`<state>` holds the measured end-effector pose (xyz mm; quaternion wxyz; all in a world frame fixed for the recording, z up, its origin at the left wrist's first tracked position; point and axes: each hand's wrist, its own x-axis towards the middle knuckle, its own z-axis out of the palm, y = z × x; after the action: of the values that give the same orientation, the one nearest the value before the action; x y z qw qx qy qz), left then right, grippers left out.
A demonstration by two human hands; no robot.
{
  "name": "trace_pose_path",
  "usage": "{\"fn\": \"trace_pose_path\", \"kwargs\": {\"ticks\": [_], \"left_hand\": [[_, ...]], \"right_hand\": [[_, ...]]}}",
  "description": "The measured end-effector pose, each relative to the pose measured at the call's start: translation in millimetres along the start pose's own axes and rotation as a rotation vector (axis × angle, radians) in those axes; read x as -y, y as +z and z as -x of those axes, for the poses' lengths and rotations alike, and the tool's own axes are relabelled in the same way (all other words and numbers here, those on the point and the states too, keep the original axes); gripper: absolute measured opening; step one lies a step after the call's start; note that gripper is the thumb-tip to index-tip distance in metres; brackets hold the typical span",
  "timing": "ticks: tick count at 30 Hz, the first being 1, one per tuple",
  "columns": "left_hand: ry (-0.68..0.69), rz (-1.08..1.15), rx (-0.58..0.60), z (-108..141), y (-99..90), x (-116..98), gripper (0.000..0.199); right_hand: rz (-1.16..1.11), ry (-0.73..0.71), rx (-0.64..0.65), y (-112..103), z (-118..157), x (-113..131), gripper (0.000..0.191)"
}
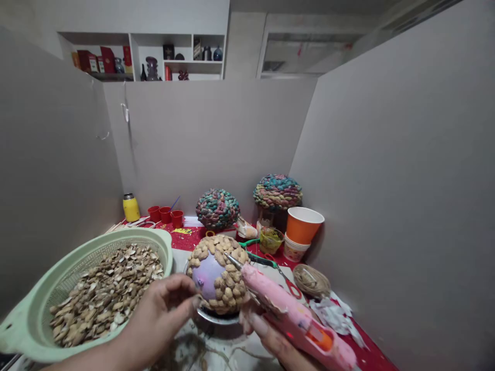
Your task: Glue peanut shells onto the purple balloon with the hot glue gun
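A purple balloon (209,272), largely covered in peanut shells (229,286), rests in a metal bowl (218,319) in front of me. Its bare patch and knot face left. My right hand (270,335) is closed around a pink hot glue gun (284,301), whose metal nozzle points up and left over the shells. At the balloon's lower left edge is my left hand (172,304), thumb and fingers drawn together; whatever they may pinch is too small or hidden. Beside it stands a green colander (164,242) full of loose shell halves (112,288).
Two shell-covered coloured domes (217,208) stand behind, along with red cups (165,215) and a yellow bottle (131,208). To the right are an orange paper bucket (303,226), red-handled scissors (293,288), a twine coil (311,281) and crumpled tissue (334,315). Grey partitions enclose the table.
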<state>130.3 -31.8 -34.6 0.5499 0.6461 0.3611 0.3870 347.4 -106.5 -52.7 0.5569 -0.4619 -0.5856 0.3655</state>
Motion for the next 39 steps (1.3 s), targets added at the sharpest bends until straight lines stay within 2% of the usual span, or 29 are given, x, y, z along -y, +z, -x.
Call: {"fn": "trace_pose_path", "kwargs": {"ticks": [2,4,8,13,16,21,26,35,39], "left_hand": [[-0.023,0.097,-0.045,-11,-0.9,-2,0.021],[-0.062,0.184,-0.032,-17,6.0,-5,0.026],[-0.131,0.272,0.068,-19,32.6,-8,0.035],[-0.126,0.313,0.066,-22,54.1,-10,0.041],[-0.143,0.319,0.085,-23,53.8,-9,0.04],[-0.119,0.332,0.159,-21,42.6,0,0.033],[-0.182,0.464,0.214,-26,38.2,9,0.028],[-0.306,0.616,0.317,-24,39.3,4,0.024],[-0.322,0.624,0.322,-25,40.2,2,0.022]], "right_hand": [[-0.039,0.036,0.039,3,-1,-1,0.036],[-0.119,0.049,0.07,9,-3,0,0.038],[-0.188,0.016,-0.016,18,-9,7,0.036],[-0.171,0.037,-0.032,15,-16,10,0.039],[-0.144,0.029,-0.026,12,-18,8,0.04],[-0.169,0.013,-0.005,10,-18,9,0.032],[-0.189,-0.007,0.072,9,-20,16,0.028],[-0.09,-0.003,0.088,4,-21,20,0.029],[-0.102,-0.011,0.155,-1,-22,22,0.024]]}}
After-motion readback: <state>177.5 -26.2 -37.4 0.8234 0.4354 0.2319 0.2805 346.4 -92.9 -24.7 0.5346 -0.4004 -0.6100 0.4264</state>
